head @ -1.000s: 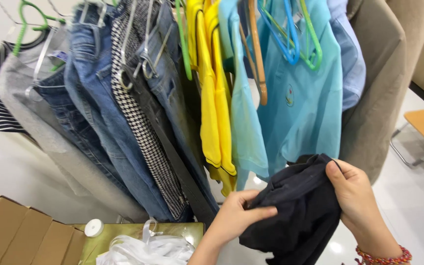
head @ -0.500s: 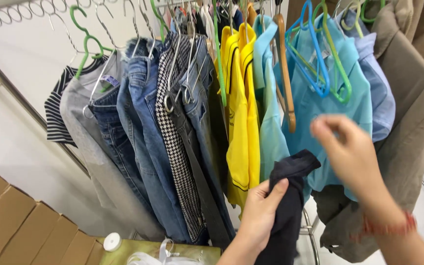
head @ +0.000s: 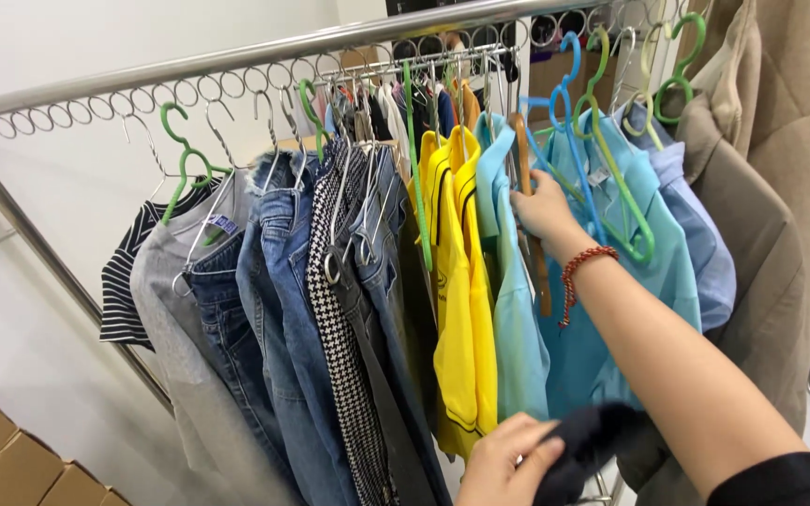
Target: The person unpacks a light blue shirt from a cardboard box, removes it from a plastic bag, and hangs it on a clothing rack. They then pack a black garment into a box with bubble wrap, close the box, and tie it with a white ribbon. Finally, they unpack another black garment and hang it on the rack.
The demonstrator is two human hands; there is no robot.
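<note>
1. cardboard boxes [head: 11, 459] sit at the lower left of the frame, below the steel rack pole [head: 49, 267].
2. jeans [head: 278, 319] and a houndstooth garment [head: 335, 356] hang left of centre.
3. left hand [head: 503, 464], bottom centre, has its fingers clamped on a black garment [head: 588, 440].
4. right hand [head: 544, 208], upper centre-right, reaches between the light blue shirts [head: 517, 328], fingers closed around a brown wooden hanger [head: 534, 225].
5. beige coat [head: 780, 187] hangs at far right.
</note>
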